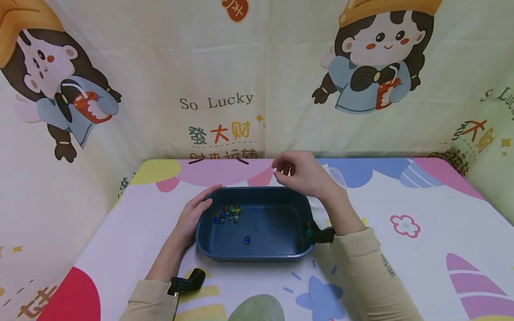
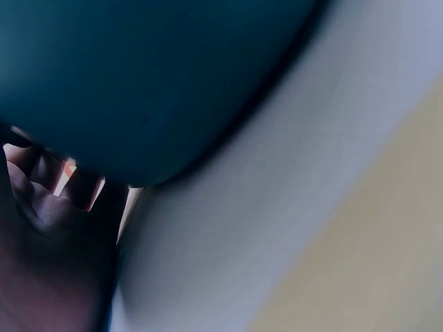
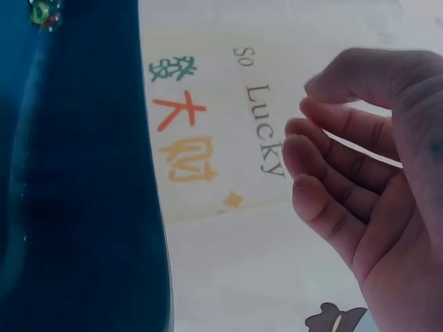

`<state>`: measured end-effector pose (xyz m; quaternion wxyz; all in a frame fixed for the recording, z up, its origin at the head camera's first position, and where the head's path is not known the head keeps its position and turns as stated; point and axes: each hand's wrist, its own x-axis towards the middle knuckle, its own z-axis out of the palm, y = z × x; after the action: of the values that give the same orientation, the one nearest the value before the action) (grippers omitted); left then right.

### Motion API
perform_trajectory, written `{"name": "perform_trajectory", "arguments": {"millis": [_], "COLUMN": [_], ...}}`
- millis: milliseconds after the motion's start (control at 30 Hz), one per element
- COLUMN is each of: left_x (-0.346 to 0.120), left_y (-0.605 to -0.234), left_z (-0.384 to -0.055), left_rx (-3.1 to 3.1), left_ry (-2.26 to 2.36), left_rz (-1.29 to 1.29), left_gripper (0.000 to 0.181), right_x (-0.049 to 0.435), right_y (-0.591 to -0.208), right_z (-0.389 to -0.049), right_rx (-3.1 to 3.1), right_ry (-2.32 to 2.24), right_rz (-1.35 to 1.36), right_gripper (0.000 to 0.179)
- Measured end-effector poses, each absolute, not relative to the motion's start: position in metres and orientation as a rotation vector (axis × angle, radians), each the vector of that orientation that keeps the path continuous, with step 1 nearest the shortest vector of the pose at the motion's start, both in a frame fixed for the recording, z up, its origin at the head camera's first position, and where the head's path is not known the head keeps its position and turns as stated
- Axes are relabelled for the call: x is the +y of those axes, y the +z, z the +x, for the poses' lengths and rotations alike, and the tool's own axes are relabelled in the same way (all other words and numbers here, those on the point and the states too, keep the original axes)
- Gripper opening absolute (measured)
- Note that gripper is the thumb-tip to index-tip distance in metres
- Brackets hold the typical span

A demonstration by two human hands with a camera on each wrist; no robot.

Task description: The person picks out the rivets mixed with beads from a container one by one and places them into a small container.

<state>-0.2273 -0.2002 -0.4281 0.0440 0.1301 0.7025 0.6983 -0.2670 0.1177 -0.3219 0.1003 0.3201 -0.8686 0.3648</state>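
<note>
A dark blue rectangular tub (image 1: 257, 257) stands on the table, its floor showing a cluster of coloured glass marbles (image 1: 229, 213) at the far left. One blue marble (image 1: 247, 240) lies apart, nearer the front wall. My left hand (image 1: 192, 220) grips the tub's left end, thumb over the rim and fingers along the outside; the left wrist view shows them partly hidden by the tub (image 2: 138, 83). Above the far right rim hovers my right hand (image 1: 303, 174), fingers loosely curled. In the right wrist view, nothing shows between the right hand's (image 3: 374, 159) thumb and fingers.
Behind the right hand, partly hidden, lies a clear plastic item (image 1: 336, 176). A patterned cloth (image 1: 425, 276) covers the table, and a printed curtain (image 1: 289, 125) hangs at its far edge. Each wrist wears a black camera (image 1: 188, 282).
</note>
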Motion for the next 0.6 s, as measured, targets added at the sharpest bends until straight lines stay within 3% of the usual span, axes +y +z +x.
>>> {"name": "perform_trajectory", "arguments": {"millis": [600], "left_x": [-0.1995], "left_y": [-0.4281], "left_z": [-0.2267], "left_rx": [2.151], "left_ry": [2.129], "left_rz": [0.400], "left_gripper": [0.046], "right_x": [0.1111], "right_y": [-0.3161], "right_z": [-0.2612], "right_rx": [-2.534], "right_ry": [1.059], "right_rz": [0.964], "right_gripper": [0.012]}}
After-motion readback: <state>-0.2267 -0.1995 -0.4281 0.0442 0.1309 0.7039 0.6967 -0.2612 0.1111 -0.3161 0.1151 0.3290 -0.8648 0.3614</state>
